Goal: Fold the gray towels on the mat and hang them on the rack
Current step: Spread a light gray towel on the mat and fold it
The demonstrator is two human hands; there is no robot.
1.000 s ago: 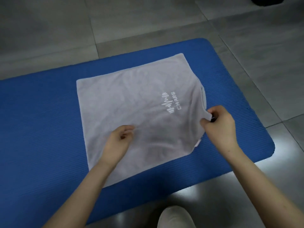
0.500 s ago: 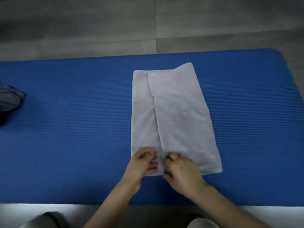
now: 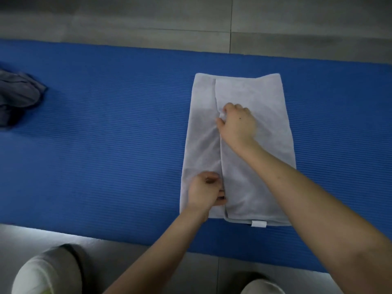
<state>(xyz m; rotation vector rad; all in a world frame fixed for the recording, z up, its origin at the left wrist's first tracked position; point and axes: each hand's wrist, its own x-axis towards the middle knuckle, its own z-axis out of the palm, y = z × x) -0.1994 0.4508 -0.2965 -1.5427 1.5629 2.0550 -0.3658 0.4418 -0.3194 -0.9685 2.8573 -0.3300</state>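
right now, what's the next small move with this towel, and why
Probably slide the top flap of the light gray folded towel left: right hand and left hand both pinch its edge, and a strip of the lower layer shows beside it.

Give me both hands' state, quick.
Left hand: closed, pinching the gray towel flap near its front end.
Right hand: closed, pinching the same flap midway.
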